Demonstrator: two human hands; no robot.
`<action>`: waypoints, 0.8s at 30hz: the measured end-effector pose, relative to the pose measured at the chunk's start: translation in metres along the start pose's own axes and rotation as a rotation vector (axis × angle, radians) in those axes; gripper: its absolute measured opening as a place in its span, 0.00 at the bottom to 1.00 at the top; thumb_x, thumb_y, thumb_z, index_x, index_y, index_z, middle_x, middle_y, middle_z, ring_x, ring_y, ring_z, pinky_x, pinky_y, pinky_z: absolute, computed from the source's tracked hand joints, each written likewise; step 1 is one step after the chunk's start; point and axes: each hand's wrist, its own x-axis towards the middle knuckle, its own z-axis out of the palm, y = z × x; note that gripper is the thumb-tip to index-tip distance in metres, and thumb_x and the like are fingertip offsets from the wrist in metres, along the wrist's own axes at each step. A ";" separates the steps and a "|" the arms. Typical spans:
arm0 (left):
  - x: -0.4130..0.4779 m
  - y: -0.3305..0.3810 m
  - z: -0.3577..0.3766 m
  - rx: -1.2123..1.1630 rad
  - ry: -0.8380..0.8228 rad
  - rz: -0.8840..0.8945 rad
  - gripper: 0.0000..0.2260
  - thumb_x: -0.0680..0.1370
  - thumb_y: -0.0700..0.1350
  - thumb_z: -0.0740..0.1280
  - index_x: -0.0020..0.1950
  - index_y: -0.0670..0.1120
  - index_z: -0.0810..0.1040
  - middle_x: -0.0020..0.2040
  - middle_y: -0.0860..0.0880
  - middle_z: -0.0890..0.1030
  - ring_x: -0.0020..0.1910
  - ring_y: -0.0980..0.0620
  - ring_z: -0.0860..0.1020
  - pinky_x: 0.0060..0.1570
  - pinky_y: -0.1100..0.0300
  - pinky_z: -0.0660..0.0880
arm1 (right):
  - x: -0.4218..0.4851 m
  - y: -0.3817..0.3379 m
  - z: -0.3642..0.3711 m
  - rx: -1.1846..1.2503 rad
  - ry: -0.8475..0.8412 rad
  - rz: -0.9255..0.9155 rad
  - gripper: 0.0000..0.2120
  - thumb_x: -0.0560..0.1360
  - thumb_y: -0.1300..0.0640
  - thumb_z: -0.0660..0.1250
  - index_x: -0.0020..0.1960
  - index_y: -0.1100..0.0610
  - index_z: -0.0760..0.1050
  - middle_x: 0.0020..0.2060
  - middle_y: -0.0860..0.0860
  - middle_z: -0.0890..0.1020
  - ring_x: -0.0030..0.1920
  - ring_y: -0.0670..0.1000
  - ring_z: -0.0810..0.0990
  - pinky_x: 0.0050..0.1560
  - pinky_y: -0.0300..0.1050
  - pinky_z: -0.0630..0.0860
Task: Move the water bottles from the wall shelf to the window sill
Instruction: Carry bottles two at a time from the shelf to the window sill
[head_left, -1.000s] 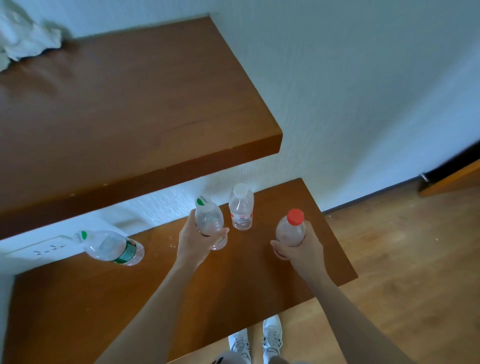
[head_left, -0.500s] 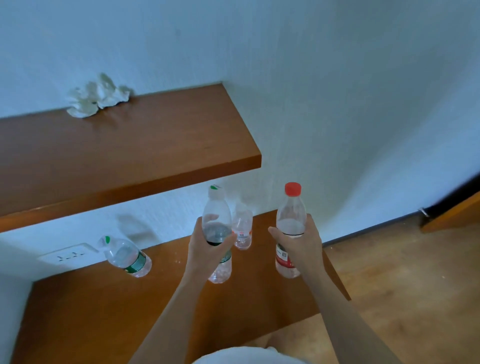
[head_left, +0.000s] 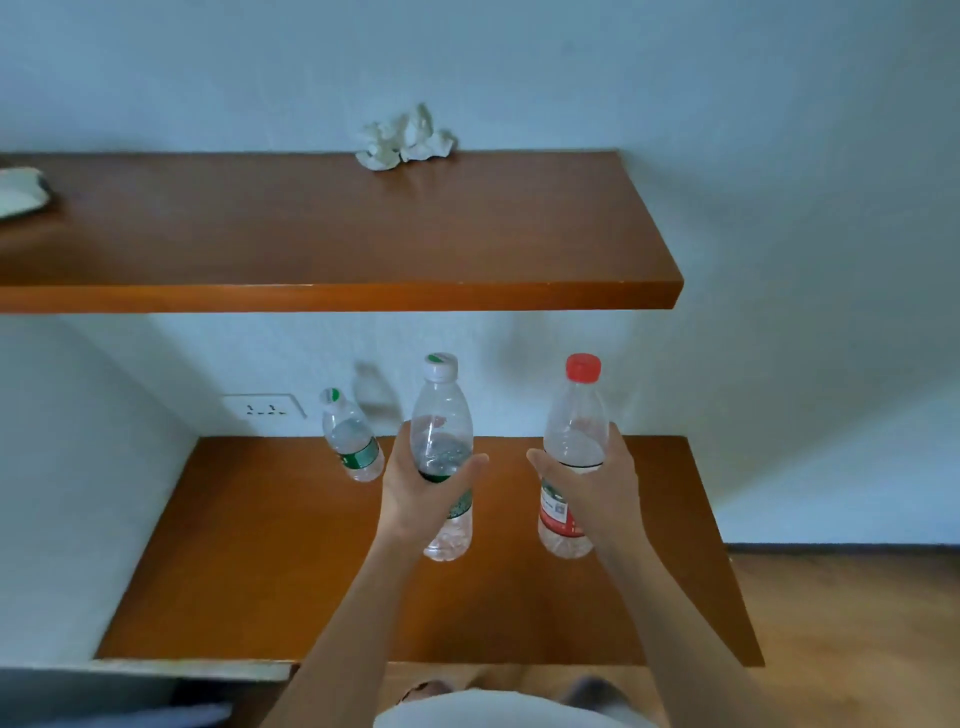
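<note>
My left hand (head_left: 415, 493) grips a clear green-label bottle (head_left: 441, 415) with a white and green cap, held upright above the lower wooden shelf (head_left: 260, 545). My right hand (head_left: 597, 488) holds a clear red-cap bottle (head_left: 574, 415) with a red label, also lifted off the shelf. Another green-label bottle (head_left: 350, 436) stands on the lower shelf near the wall, left of my left hand. The small white-cap bottle seen earlier is hidden from view.
An upper wooden shelf (head_left: 363, 249) hangs above, carrying crumpled white paper (head_left: 405, 140) and a pale object (head_left: 21, 195) at its left end. A wall socket (head_left: 265, 408) sits behind the lower shelf. Wooden floor (head_left: 857, 649) lies to the right.
Both hands have raised their bottles off the lower shelf. My view has tilted up and swung left, bringing the whole upper shelf into sight; the small white-cap bottle is no longer visible.
</note>
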 end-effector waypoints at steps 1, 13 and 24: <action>-0.007 -0.002 -0.007 -0.003 0.033 -0.005 0.32 0.68 0.54 0.78 0.67 0.53 0.69 0.55 0.53 0.79 0.53 0.55 0.79 0.43 0.69 0.77 | -0.003 -0.004 0.006 0.004 -0.029 -0.010 0.28 0.68 0.39 0.75 0.63 0.42 0.68 0.58 0.40 0.76 0.57 0.46 0.75 0.51 0.34 0.70; -0.146 -0.026 -0.075 0.039 0.543 -0.055 0.24 0.68 0.59 0.75 0.59 0.57 0.71 0.48 0.51 0.80 0.47 0.51 0.81 0.45 0.57 0.82 | -0.067 -0.022 0.079 0.088 -0.642 -0.106 0.36 0.66 0.39 0.78 0.69 0.39 0.65 0.58 0.39 0.77 0.58 0.46 0.79 0.57 0.44 0.79; -0.362 -0.046 -0.158 -0.034 1.326 -0.310 0.19 0.66 0.50 0.79 0.52 0.52 0.76 0.43 0.52 0.83 0.42 0.56 0.82 0.43 0.61 0.77 | -0.245 -0.063 0.181 0.097 -1.329 -0.341 0.25 0.68 0.51 0.80 0.60 0.45 0.73 0.49 0.43 0.82 0.50 0.42 0.83 0.47 0.38 0.81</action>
